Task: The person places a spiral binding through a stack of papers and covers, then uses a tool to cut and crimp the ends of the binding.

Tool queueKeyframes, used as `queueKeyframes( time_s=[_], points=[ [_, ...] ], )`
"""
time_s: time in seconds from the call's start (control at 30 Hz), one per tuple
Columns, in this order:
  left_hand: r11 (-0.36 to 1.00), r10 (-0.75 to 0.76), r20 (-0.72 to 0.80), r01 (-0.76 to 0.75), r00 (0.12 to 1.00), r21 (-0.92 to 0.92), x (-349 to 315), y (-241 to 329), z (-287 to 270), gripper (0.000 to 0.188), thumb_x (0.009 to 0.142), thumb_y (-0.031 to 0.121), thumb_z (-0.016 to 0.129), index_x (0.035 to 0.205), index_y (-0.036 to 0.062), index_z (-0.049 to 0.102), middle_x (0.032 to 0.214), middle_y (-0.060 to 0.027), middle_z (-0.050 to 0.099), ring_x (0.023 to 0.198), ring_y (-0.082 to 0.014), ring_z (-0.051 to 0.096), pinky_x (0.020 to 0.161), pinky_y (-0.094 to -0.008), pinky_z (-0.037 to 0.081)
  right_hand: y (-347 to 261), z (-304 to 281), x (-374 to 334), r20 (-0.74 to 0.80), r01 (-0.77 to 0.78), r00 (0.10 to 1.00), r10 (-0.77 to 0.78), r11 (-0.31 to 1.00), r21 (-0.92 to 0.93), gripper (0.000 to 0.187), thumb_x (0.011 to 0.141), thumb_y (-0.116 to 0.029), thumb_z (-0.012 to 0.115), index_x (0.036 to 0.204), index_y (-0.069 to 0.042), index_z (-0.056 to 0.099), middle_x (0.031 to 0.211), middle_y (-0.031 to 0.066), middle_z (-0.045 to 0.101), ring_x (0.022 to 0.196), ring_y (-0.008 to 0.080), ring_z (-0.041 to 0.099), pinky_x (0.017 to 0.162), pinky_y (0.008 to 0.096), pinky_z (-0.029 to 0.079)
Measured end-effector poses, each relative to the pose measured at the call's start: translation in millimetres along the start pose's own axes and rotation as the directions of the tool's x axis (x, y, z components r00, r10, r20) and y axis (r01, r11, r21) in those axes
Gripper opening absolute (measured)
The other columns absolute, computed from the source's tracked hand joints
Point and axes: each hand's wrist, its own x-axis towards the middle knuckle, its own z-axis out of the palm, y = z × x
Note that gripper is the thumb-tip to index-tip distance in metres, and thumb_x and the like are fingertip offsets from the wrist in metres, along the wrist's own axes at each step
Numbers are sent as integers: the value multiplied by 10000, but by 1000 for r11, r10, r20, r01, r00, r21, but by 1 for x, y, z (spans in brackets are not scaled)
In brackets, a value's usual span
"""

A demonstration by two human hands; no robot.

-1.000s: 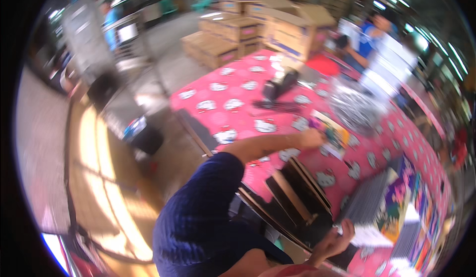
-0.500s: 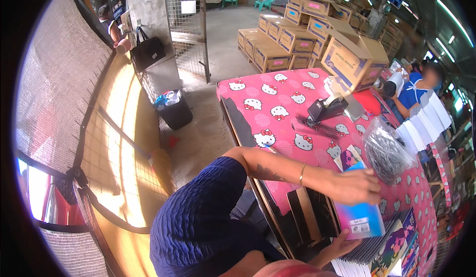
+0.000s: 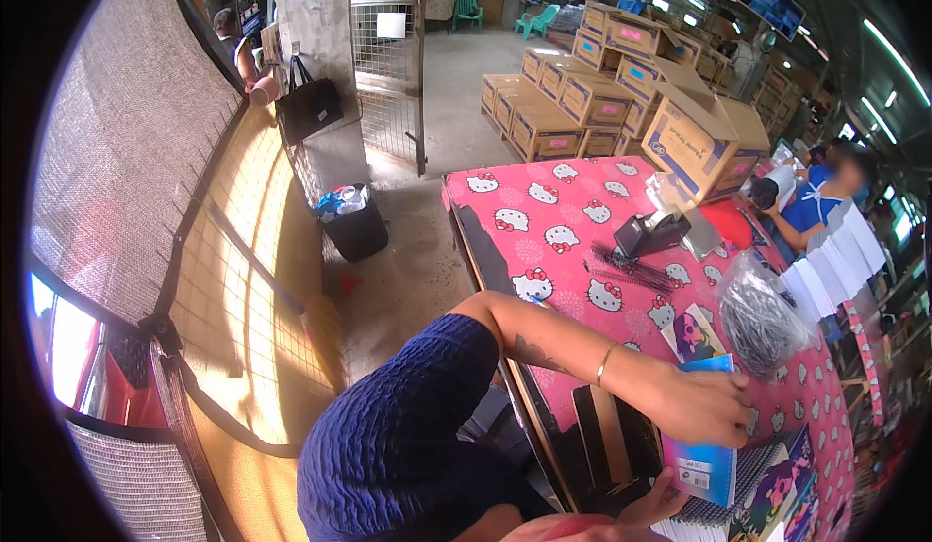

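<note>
A blue and pink notebook (image 3: pixel 709 489) with a white label lies at the near right part of the table. My left hand (image 3: pixel 704 406) reaches across from the left, with its fingers bent over the notebook's right edge; whatever they pinch there is hidden. At the lower left corner of the cover, my right hand (image 3: pixel 657 503) grips the notebook, thumb up along its edge. Beside it sits a stack of spiral notebooks (image 3: pixel 777 489) with black coils and colourful covers. Another purple cover (image 3: pixel 693 333) shows just beyond my left hand.
A clear plastic bag of black coils (image 3: pixel 762 319) lies to the right, loose black coils (image 3: pixel 631 268) farther off. A black tape dispenser (image 3: pixel 649 235) and an open carton (image 3: pixel 704 144) stand at the far end. A person in blue (image 3: pixel 820 202) works across the table.
My left hand has come down and toward me, from above the notebook onto its right edge. My right hand stays at the lower corner. The whole view has shifted slightly.
</note>
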Motion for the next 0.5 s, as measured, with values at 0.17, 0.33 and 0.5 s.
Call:
queueKeyframes(
  time_s=[0.17,0.33,0.5],
  points=[
    [998,26,94,-32,995,63,9,4,-8,263,714,211,750,907,68,643,851,-64,615,829,-241,635,841,-393,398,-1,-4,3,74,28,997,-30,999,34,296,961,-94,670,1207,51,589,1105,132,663,947,191,609,833,291,486],
    [990,71,-6,-70,997,124,17,10,2,123,796,217,644,838,109,687,822,-73,674,826,-261,675,842,-425,422,13,-27,0,-45,-231,972,229,972,-46,305,954,-101,679,1210,40,591,1141,133,656,974,194,613,851,283,483],
    [993,87,167,-99,982,64,30,10,0,135,815,233,632,835,116,697,799,-54,694,811,-259,688,850,-428,428,-2,-14,-4,30,-105,994,104,995,5,368,952,-92,676,1268,58,558,1247,151,628,1078,204,598,917,293,468]
  ],
)
